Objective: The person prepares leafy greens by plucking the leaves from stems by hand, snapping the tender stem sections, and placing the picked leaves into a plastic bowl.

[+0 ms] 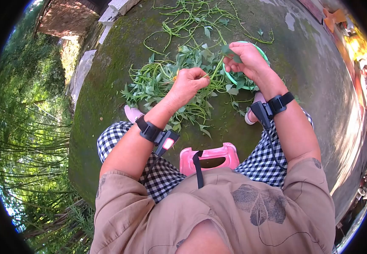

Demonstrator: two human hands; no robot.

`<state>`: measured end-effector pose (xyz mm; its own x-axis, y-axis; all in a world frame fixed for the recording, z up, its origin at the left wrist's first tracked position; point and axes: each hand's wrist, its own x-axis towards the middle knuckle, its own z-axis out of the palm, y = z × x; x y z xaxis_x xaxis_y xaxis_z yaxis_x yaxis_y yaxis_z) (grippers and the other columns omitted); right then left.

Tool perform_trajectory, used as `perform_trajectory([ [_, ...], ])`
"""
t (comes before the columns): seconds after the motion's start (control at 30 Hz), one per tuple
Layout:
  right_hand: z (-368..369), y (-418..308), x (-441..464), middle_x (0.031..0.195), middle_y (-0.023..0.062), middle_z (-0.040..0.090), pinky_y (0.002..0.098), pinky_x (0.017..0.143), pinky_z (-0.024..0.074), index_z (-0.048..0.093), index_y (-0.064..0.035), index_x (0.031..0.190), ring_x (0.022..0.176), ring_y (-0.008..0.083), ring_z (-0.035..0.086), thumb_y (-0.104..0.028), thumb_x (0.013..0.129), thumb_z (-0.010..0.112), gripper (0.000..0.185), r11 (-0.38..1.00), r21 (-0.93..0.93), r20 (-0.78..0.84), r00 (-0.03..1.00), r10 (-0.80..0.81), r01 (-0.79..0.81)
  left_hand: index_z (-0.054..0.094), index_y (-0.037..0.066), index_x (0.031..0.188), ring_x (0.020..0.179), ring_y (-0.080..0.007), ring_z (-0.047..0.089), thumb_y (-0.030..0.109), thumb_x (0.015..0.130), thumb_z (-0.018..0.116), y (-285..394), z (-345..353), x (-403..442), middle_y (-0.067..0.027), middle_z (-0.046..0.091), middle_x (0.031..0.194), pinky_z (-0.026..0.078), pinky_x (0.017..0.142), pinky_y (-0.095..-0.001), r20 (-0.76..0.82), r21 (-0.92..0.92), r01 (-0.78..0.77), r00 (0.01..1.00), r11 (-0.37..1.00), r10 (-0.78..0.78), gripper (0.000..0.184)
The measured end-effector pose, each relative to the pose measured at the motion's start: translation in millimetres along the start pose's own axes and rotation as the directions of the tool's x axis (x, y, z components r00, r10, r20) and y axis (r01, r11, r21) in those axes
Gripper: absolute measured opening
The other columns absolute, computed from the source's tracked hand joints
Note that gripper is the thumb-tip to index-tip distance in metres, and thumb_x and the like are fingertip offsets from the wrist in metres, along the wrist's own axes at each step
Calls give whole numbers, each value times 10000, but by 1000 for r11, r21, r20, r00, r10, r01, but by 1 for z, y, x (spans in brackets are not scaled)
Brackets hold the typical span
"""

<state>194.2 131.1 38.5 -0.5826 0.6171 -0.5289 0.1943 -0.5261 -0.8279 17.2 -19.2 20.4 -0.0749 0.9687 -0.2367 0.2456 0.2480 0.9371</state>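
My left hand (188, 85) is closed in a pinch on a thin green vine stem (214, 75), above a heap of leafy vines (162, 80) on the ground. To its right, my right hand (247, 61) has its fingers curled at a green leaf (230, 53) that shows by the fingertips. Below the right hand stands a light green basin (231, 78), partly covered by the hand and forearm, with green leaves (246, 81) in it.
Bare stems (196, 19) lie spread on the mossy concrete ground (111, 80) beyond the heap. Pink shoes (132, 113) flank the pile. A pink plastic stool (187, 158) is under me. Stone blocks (84, 70) edge the ground at the left, before greenery.
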Motion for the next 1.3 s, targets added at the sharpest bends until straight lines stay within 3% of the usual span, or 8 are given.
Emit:
perform_trajectory([
  [0.2, 6, -1, -8, 801, 69, 629, 286, 592, 490, 601, -26, 1085, 704, 216, 656, -147, 951, 531, 194, 972, 230, 271, 957, -108, 45, 634, 11, 803, 498, -41, 371, 142, 835, 595, 0, 2, -3, 43, 471, 595, 282, 455, -228, -52, -184, 52, 997, 982, -63, 141],
  [0.27, 10, -7, -10, 811, 66, 639, 284, 607, 494, 611, -21, 1072, 716, 208, 659, -145, 945, 550, 187, 984, 152, 288, 948, -137, 96, 626, 10, 800, 474, -49, 367, 133, 833, 586, -3, 4, -3, 33, 465, 587, 268, 434, -228, -68, -293, 60, 994, 954, -84, 134],
  [0.4, 18, -5, -8, 829, 65, 660, 275, 640, 493, 631, -15, 1034, 723, 186, 661, -147, 931, 590, 173, 984, 32, 233, 956, -179, 176, 589, 16, 754, 443, -84, 353, 106, 809, 588, -10, 1, -1, -13, 464, 602, 235, 404, -238, -59, -695, 185, 948, 695, -312, 106],
  [0.5, 25, -1, -8, 818, 69, 665, 271, 656, 489, 640, -12, 1007, 723, 176, 660, -154, 927, 602, 168, 979, 50, 213, 956, -204, 198, 564, 27, 725, 455, -100, 372, 103, 807, 585, -14, -2, 2, -28, 488, 626, 252, 412, -253, -80, -779, 200, 909, 595, -410, 114],
  [0.8, 20, -5, -3, 765, 69, 657, 237, 580, 487, 641, 3, 939, 651, 163, 655, -149, 909, 644, 155, 953, 156, 133, 950, -281, 260, 546, 32, 875, 517, -153, 486, 107, 845, 539, -24, -20, 12, -97, 582, 743, 310, 427, -277, -171, -822, 183, 824, 539, -540, 81],
  [0.93, -1, 0, 10, 793, 84, 652, 261, 619, 480, 617, -8, 1016, 713, 188, 655, -162, 937, 602, 173, 960, 160, 71, 967, -243, 230, 445, 23, 1053, 574, -196, 547, 112, 930, 428, -24, -48, 16, -301, 643, 1011, 391, 440, -291, -231, -830, 70, 860, 553, -455, 153],
  [1.17, -18, 5, 11, 762, 66, 643, 243, 562, 487, 605, -35, 929, 673, 181, 660, -186, 928, 629, 153, 959, 179, -68, 975, -210, 219, 460, 52, 1015, 581, -183, 517, 135, 987, 401, -30, -101, 18, -219, 655, 877, 367, 453, -299, -298, -790, -104, 926, 604, -231, 105],
  [1.3, -18, 5, 10, 711, 53, 634, 218, 488, 458, 601, -49, 858, 578, 167, 646, -191, 887, 686, 168, 951, 208, -144, 969, -202, 229, 502, 39, 1060, 693, -235, 619, 150, 990, 410, -6, -97, 18, -190, 653, 861, 489, 542, -322, -440, -565, -170, 890, 807, -122, 161],
])
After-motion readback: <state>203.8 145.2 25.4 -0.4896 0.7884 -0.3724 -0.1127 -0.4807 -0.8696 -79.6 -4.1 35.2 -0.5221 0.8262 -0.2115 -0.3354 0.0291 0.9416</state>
